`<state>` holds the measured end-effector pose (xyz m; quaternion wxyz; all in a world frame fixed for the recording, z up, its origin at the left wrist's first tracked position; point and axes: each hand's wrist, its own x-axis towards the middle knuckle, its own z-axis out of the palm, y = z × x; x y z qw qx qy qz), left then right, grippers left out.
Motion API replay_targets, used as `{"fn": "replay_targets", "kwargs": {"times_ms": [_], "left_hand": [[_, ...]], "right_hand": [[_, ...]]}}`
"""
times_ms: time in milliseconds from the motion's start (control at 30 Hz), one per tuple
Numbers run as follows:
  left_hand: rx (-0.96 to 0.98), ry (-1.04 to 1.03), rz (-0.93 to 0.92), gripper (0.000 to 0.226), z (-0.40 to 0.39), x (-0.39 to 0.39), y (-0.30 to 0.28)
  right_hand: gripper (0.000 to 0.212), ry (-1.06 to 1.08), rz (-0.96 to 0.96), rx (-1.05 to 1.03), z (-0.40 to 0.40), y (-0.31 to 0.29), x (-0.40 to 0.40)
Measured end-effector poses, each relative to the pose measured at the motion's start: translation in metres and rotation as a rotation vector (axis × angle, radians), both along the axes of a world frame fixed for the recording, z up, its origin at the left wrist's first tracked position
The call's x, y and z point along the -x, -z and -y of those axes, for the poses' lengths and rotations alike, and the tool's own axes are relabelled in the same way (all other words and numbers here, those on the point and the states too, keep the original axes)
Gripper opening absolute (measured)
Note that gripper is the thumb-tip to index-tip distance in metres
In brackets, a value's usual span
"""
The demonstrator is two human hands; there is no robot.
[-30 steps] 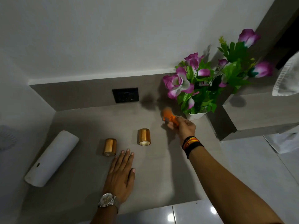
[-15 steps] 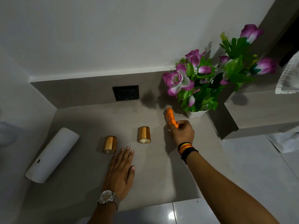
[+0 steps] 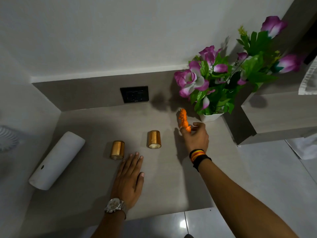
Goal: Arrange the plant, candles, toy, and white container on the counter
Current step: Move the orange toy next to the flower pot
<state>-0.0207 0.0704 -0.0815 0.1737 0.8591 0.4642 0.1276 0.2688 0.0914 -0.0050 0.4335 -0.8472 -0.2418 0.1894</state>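
Observation:
An orange striped tiger toy [image 3: 183, 118] stands on the grey counter [image 3: 89, 186] just left of the plant's white pot. My right hand [image 3: 196, 137] pinches the toy's near end with fingertips. The plant [image 3: 221, 78] has purple flowers and green leaves and sits at the back right. Two gold candles stand in the middle: the left candle [image 3: 117, 149] and the right candle [image 3: 154, 139]. My left hand [image 3: 129, 177] lies flat on the counter, fingers near the left candle. A white cylindrical container [image 3: 56, 160] lies on its side at the left.
A black wall socket [image 3: 134, 94] sits in the backsplash behind the candles. A wooden ledge [image 3: 281, 110] with a white towel [image 3: 308, 79] rises to the right of the plant. Glossy floor tiles [image 3: 171, 224] show below the counter's front edge.
My right hand has brought the toy down and stood it on the counter beside the pot. The left hand and the candles stay put.

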Motion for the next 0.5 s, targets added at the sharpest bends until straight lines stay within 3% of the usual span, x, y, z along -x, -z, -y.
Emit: {"fn": "replay_targets", "kwargs": {"times_ms": [67,133,200,267,333,433,500], "left_hand": [[0.001,-0.006,0.002,0.059,0.000,0.001,0.000],[0.000,-0.004,0.000,0.059,0.001,0.001,0.000],[-0.007,0.006,-0.018,0.060,0.000,0.001,-0.001],[-0.011,0.017,-0.038,0.060,0.000,0.002,0.000],[-0.010,0.020,-0.054,0.061,-0.001,0.003,0.000],[0.010,0.006,-0.046,0.061,0.002,0.005,-0.001],[0.022,-0.005,-0.029,0.061,0.006,0.015,-0.002]], "right_hand": [[0.057,0.043,0.063,-0.067,0.015,-0.004,0.007],[0.047,0.020,0.177,-0.178,0.032,-0.007,0.024],[0.035,-0.120,0.246,-0.228,0.043,-0.010,0.045],[0.033,-0.304,0.259,-0.145,0.040,-0.007,0.066],[0.047,-0.409,0.215,-0.013,0.028,-0.003,0.084],[0.074,-0.392,0.110,0.148,0.009,0.001,0.103],[0.080,-0.365,0.128,0.216,-0.001,0.002,0.112]]}}
